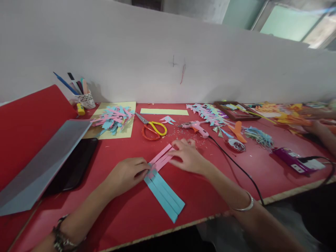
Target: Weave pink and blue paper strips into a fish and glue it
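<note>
Pink paper strips (162,159) cross light blue paper strips (168,197) in a woven corner on the red tabletop. At the crossing, the closed fingers of my left hand (131,175) press on the paper. My right hand (187,155) has its curved fingers and thumb at the far end of the pink strips, gripping them. Part of the crossing is hidden under my left fingers. Just beyond the work lie scissors (157,129) with one yellow and one red handle. A pink glue gun (196,128) rests past my right hand.
Cut strips (115,119) lie heaped on yellow paper at the back left. A black tablet-like slab (76,168) and a folder (39,168) stand left. The glue gun's black cord (236,164) runs right, near a purple box (294,161). Another person's hand (322,129) is far right.
</note>
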`<state>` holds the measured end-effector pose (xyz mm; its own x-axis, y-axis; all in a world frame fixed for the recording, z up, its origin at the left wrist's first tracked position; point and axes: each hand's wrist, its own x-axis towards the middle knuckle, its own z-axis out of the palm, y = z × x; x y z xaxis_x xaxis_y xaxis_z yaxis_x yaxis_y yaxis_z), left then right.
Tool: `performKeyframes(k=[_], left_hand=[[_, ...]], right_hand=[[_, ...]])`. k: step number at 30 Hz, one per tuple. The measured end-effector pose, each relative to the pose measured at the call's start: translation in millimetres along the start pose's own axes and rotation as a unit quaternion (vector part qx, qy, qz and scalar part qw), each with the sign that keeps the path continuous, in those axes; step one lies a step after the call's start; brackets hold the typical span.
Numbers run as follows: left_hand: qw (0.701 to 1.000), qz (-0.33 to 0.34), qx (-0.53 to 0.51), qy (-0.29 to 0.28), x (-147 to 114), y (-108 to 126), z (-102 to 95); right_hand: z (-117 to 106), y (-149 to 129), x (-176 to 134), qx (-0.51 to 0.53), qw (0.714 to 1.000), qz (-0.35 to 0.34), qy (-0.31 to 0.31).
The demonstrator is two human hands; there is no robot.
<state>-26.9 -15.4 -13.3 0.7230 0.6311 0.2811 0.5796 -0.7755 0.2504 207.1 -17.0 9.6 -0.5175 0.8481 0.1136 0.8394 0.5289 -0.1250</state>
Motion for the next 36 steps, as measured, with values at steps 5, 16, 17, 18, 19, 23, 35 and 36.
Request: performKeyframes(k=[5, 16, 17, 18, 19, 23, 35, 36], left_hand=[[0.999, -0.03, 0.033, 0.027, -1.7, 0.4, 2.2], [0.987, -0.158, -0.039, 0.001, 2.3, 1.2, 9.6], [0.984, -0.168, -0.063, -0.005, 3.5, 0.8, 9.0], [0.98, -0.177, -0.086, -0.009, 4.7, 0.6, 8.1], [0.977, -0.185, -0.109, -0.012, 6.0, 0.9, 6.9], [0.946, -0.214, -0.245, -0.005, 11.5, 6.6, 2.3], [0.662, -0.334, -0.607, 0.285, 38.9, -21.5, -40.7], [0.638, -0.321, -0.619, 0.328, 40.1, -25.8, -43.6]], right_hand=[[-2.8, 19.0, 3.4, -0.008, 0.991, 0.091, 0.099], [5.4, 13.6, 7.5, 0.322, 0.925, 0.086, 0.184], [5.3, 14.2, 7.8, 0.352, 0.913, 0.093, 0.185], [5.4, 14.6, 8.1, 0.377, 0.903, 0.097, 0.184], [5.5, 14.8, 8.5, 0.397, 0.894, 0.1, 0.184], [5.7, 15.7, 10.0, 0.437, 0.871, 0.105, 0.201], [7.2, 23.2, 15.6, 0.355, 0.9, 0.13, 0.215], [8.3, 23.5, 17.2, 0.344, 0.905, 0.13, 0.212]])
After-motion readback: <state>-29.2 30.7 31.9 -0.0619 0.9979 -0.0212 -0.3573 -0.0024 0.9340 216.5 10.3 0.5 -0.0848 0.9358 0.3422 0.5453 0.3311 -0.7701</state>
